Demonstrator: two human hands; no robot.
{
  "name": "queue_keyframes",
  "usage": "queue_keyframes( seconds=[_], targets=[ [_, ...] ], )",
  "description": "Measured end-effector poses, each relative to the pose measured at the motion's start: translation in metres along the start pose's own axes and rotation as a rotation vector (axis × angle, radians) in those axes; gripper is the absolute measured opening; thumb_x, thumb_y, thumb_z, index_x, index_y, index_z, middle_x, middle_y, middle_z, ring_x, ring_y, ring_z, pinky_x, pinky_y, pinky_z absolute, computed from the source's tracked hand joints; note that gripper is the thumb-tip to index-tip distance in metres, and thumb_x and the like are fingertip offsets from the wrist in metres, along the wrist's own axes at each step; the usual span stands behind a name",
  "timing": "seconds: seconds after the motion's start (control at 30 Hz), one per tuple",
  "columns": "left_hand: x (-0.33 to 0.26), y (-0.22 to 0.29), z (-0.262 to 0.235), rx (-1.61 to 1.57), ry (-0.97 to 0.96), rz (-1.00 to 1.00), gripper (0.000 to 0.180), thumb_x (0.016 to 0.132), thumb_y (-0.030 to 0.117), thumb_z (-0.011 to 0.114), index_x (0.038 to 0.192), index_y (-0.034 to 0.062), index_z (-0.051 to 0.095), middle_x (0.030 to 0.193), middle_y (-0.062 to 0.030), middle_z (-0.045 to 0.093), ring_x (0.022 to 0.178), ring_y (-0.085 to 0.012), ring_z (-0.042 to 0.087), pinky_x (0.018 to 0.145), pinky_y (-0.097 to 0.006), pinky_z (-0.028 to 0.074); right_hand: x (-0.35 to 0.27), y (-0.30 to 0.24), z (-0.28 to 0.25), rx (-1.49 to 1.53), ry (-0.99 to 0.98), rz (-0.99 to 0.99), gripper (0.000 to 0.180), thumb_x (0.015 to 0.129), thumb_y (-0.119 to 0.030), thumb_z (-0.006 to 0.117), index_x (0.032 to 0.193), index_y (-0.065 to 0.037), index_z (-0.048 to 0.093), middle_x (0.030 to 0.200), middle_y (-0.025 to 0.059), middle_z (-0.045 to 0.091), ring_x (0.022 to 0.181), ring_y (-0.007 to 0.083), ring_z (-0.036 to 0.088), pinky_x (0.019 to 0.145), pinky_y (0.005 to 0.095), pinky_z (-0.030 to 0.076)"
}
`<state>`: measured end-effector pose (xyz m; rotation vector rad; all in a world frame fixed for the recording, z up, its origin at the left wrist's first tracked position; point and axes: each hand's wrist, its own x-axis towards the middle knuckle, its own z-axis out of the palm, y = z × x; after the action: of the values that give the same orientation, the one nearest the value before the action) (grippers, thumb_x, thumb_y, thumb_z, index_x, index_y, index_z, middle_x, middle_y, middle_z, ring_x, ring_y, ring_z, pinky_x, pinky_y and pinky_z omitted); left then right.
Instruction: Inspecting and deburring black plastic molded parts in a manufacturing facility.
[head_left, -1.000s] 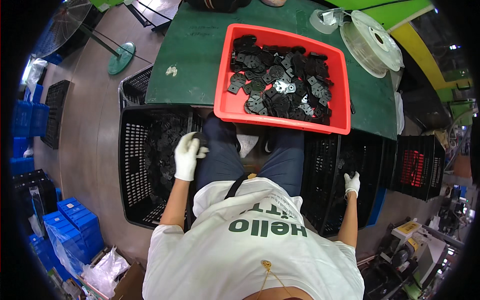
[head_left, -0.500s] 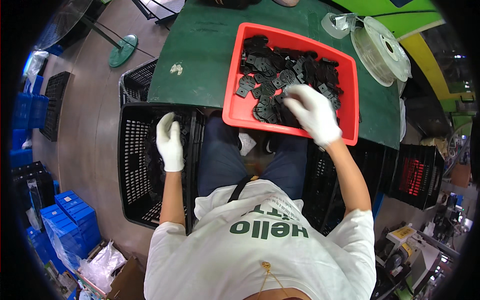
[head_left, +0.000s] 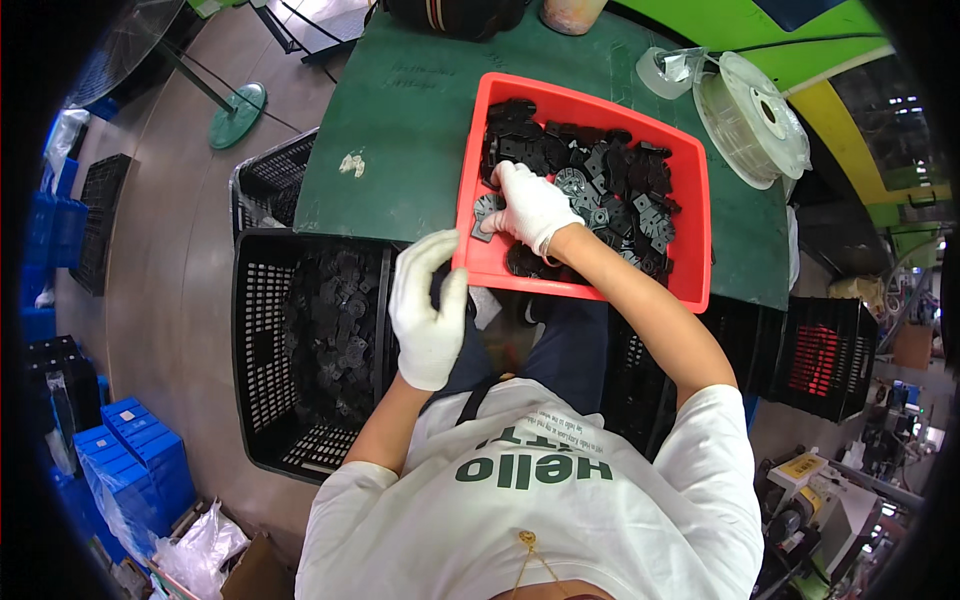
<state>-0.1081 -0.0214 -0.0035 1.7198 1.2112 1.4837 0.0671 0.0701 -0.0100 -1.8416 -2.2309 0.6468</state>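
Note:
My right hand point(head_left: 535, 208), in a white glove, reaches into the left side of a red tray point(head_left: 704, 200) on the table. Its thumb and fingers are apart around a flat black plastic part point(head_left: 487, 212), with the thumb at its edge; no grip on it shows. Many similar black plastic parts point(head_left: 650, 215) are heaped in the tray. Just outside the tray's near left corner is my left hand point(head_left: 428, 318), also gloved in white. It is open and empty, thumb and fingers spread.
Left of my legs, a black slatted crate point(head_left: 268, 335) holds a heap of black parts point(head_left: 335, 330). On the green table point(head_left: 400, 130) are a spool point(head_left: 750, 118) and a tape roll point(head_left: 665, 75), at the right. Another black crate point(head_left: 825, 360) stands right of the table.
My right hand has moved left across the tray to the part at its left side. My left hand has come up from the black crate to the tray's left corner.

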Motion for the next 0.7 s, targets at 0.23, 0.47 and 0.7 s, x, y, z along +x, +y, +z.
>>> queue_keyframes(
  seconds=[0.23, 0.47, 0.7],
  targets=[
    [0.010, 0.003, 0.017, 0.242, -0.109, 0.144, 0.034, 0.075, -0.007, 0.066, 0.109, -0.0016, 0.060, 0.113, -0.0148, 0.063, 0.108, -0.0316, 0.058, 0.095, -0.039, 0.045, -0.007, -0.007, 0.009, 0.048, -0.159, -0.011, 0.053, 0.069, -0.027, 0.081, 0.106, -0.002, 0.052, 0.096, 0.0224, 0.063, 0.094, 0.0380, 0.064, 0.079, 0.0428, 0.051],
    [0.015, 0.011, 0.016, 0.356, -0.133, 0.144, 0.038, 0.074, -0.002, 0.069, 0.111, -0.0003, 0.060, 0.114, -0.0145, 0.062, 0.109, -0.0319, 0.057, 0.097, -0.040, 0.043, -0.031, 0.002, -0.024, 0.369, -0.054, -0.058, 0.018, 0.085, -0.016, 0.066, 0.092, 0.000, 0.064, 0.080, 0.0142, 0.064, 0.074, 0.0240, 0.063, 0.070, 0.0340, 0.050],
    [0.025, 0.013, 0.020, 0.468, -0.351, 0.172, 0.036, 0.078, 0.009, 0.068, 0.112, 0.0041, 0.059, 0.097, -0.0111, 0.064, 0.094, -0.0270, 0.061, 0.097, -0.042, 0.038, -0.069, 0.007, -0.034, 0.885, -0.022, -0.075, 0.013, 0.088, -0.009, 0.060, 0.097, 0.000, 0.064, 0.089, 0.0071, 0.063, 0.079, 0.0158, 0.061, 0.074, 0.0280, 0.050]
  ],
)
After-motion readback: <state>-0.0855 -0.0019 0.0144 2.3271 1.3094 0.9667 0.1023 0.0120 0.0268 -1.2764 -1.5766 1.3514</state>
